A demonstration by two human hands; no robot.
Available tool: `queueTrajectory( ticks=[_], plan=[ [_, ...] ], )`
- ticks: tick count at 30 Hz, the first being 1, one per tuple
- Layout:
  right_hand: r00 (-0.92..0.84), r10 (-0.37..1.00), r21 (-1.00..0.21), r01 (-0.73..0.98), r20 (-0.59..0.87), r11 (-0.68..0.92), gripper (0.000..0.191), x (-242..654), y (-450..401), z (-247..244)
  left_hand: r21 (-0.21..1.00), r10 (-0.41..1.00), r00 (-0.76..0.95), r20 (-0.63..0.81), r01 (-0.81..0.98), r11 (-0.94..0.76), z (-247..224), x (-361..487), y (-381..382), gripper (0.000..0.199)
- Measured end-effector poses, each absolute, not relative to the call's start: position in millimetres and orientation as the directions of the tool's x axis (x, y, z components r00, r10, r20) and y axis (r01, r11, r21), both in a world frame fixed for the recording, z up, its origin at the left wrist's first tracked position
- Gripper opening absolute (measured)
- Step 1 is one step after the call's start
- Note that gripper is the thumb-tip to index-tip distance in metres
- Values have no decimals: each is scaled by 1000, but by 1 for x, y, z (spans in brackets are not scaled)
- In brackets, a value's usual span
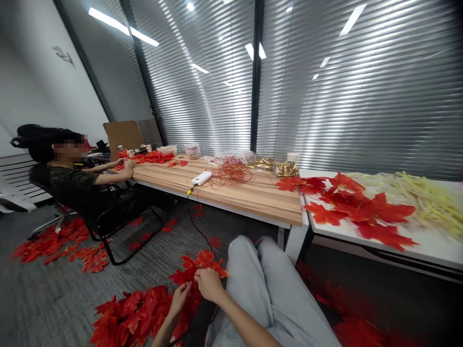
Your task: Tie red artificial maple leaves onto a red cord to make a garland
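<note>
Presumably steadying them, the right hand point(210, 285) grips red leaves point(191, 266); the left hand point(180, 296) sits close, grip indiscernible; leaf pile point(132, 315) near left, seemingly for reach

Pale grey trousers point(249, 279), bare forearms point(241, 314).

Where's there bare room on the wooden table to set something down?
The wooden table has a bare patch at its front right, between the red wire tangle and the red leaves, and another left of the white device, along the front edge. The back is crowded with gold packets and a clear tub.
</note>
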State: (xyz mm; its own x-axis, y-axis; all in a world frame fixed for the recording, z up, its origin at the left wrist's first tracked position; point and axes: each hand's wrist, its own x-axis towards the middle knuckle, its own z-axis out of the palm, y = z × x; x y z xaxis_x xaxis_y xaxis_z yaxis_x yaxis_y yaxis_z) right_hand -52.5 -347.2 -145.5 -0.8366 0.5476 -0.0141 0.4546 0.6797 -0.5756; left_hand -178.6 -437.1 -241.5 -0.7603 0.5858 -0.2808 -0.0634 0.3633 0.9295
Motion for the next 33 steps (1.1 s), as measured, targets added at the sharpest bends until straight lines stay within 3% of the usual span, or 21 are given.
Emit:
queueTrajectory(
  ticks=[3, 5, 8, 14, 23, 28, 33],
  plan=[
    [-832, 555, -556, 469, -17, 686, 27, -54, -349, -147, 938, 487, -802, -347, -281, 204, -249, -185, -452, 35],
    [-834, 552, -555, 462, -6, 692, 26, -54, -349, -150, 881, 384, -805, -453, -470, 55, -253, -191, -462, 28],
    [-835, 551, -558, 456, 2, 693, 26, -53, -349, -153, 809, 267, -794, -547, -583, -76, -258, -201, -476, 17],
    [-827, 562, -541, 474, -4, 694, 26, -53, -349, -154, 825, 117, -846, -520, -533, -189, -257, -226, -499, 24],
    [-829, 559, -530, 476, -5, 702, 22, -52, -350, -152, 878, 68, -917, -393, -396, -269, -241, -246, -511, 13],
    [-820, 572, -543, 473, 18, 694, 22, -52, -351, -153, 897, 1, -921, -390, -380, -225, -236, -249, -511, 17],
    [-807, 590, -568, 472, 30, 674, 24, -53, -352, -152, 936, -53, -936, -349, -346, -61, -231, -243, -514, 15]
  ],
)
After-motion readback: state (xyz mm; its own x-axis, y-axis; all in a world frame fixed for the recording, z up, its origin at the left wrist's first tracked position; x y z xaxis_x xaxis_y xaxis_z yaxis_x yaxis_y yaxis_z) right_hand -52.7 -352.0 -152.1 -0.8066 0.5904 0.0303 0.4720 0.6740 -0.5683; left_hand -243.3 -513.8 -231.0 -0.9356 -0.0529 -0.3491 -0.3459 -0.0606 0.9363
